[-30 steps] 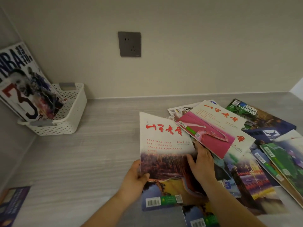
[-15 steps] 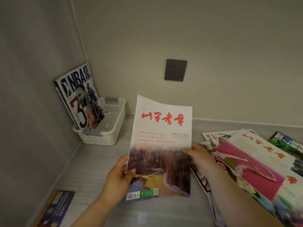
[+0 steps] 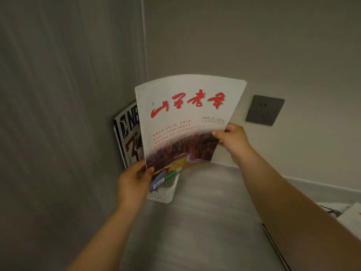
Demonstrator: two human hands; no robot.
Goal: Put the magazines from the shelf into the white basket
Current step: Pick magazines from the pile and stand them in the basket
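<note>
Holding a magazine point(image 3: 185, 122) above the grey shelf point(image 3: 205, 222), left hand point(image 3: 134, 181) and right hand point(image 3: 233, 140) clamp fingers point(image 3: 217, 133) on it.

Left hand point(image 3: 132, 180) and right hand point(image 3: 232, 141): both bare. Left forearm point(image 3: 101, 237) and right forearm point(image 3: 283, 202): uncovered down to the lower frame edge.

Magazine point(image 3: 185, 122), between your left fingers point(image 3: 141, 169) and right fingers point(image 3: 217, 134): white cover, red brush lettering above your fingers, rust-brown photograph level with them, and blue, green and yellow at the lower edge.
NBA magazine point(image 3: 129, 133), beyond your left fingers: black and white, dark red numeral.
Basket point(image 3: 166, 195), below your left fingers: white, dotted perforations.
Socket plate point(image 3: 264, 110), past your right fingers: dark grey.
Shelf point(image 3: 195, 231): grey, streaked grain.
</note>
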